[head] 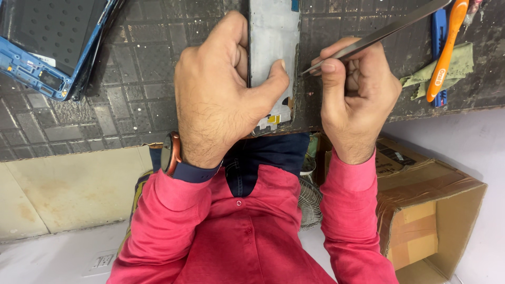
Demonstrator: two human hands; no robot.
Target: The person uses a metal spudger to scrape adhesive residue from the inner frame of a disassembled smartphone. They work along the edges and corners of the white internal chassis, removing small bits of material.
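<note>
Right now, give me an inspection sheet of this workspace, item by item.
Surface: dark grid-patterned mat, scuffed, on a bench.
Job's things: grey phone panel lying flat; metal tweezers, tip at the panel's right edge.
Clutter: blue phone frame far left; orange toothbrush; green cloth; blue tool.
Grippers: left hand pins the panel, thumb on it; right hand grips the tweezers.
Cables: nothing seen.
Surroundings: open cardboard box, small fan and wall socket below the bench.

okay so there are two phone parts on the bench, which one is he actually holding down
The pale grey phone panel at the bench's near edge, pinned under the left hand. The blue-framed phone part lies untouched at the far left.
</note>
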